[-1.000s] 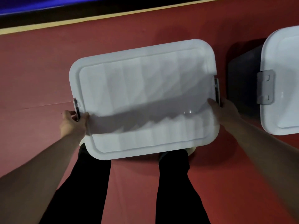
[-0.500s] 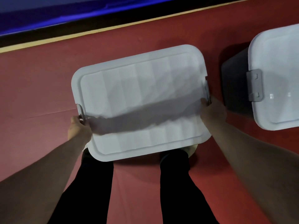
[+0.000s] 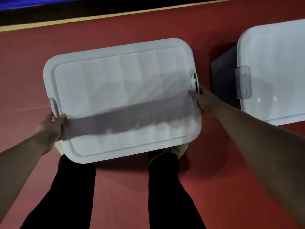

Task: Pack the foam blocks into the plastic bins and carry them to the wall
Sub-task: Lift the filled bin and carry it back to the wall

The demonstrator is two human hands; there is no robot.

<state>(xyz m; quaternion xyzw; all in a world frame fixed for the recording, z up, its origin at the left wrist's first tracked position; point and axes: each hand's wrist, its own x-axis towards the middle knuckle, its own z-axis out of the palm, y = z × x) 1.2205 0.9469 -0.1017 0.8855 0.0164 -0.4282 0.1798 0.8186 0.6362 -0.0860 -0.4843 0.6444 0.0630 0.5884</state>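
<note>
Floor: a red floor (image 3: 148,25) is stretching to a yellow stripe (image 3: 115,14) at the wall's foot.
Bin: a white-lidded bin (image 3: 122,100) is lying between the person's arms, just ahead of the feet and short of the stripe; lifted or resting, unclear; contents hidden.
Neighbour: a second bin (image 3: 272,71) is standing apart at the right, lid on.
Hands: the left hand (image 3: 52,128) is gripping the bin's left end and the right hand (image 3: 204,101) its right end, each beside a latch (image 3: 195,81).
Handling: probably light and stiff, but smooth; the rim at both ends is offering the safest hold.
</note>
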